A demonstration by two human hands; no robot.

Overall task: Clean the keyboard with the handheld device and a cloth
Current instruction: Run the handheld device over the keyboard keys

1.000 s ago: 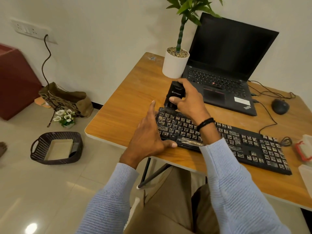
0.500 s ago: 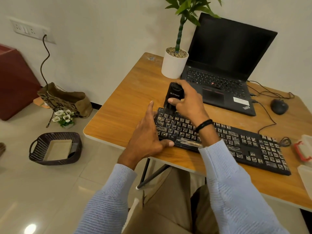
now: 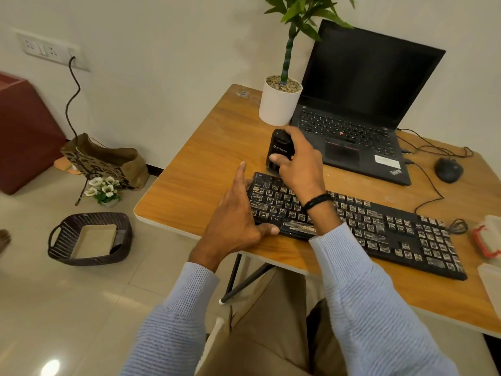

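Dust-streaked keyboard (image 3: 379, 229) lying across table (image 3: 189, 185) centre, handheld device (image 3: 280, 149) upright at its 11 o'clock corner, lower end hidden, right hand (image 3: 301, 164) wrapped around device, left hand (image 3: 235, 221) flat-fingered against keyboard's 9 o'clock end, red-and-white item (image 3: 486, 237) at 3 o'clock cut off, unidentifiable.

left hand (image 3: 233, 216): fingers straight, thumb spread | right hand (image 3: 300, 166): fingers curled, gripping

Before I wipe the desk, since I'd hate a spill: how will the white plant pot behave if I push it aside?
The plant pot is probably heavy for its size, being topped with pebbles. Its tall leafy stalk may make it tip if pushed high. Its smooth wall looks slippery.
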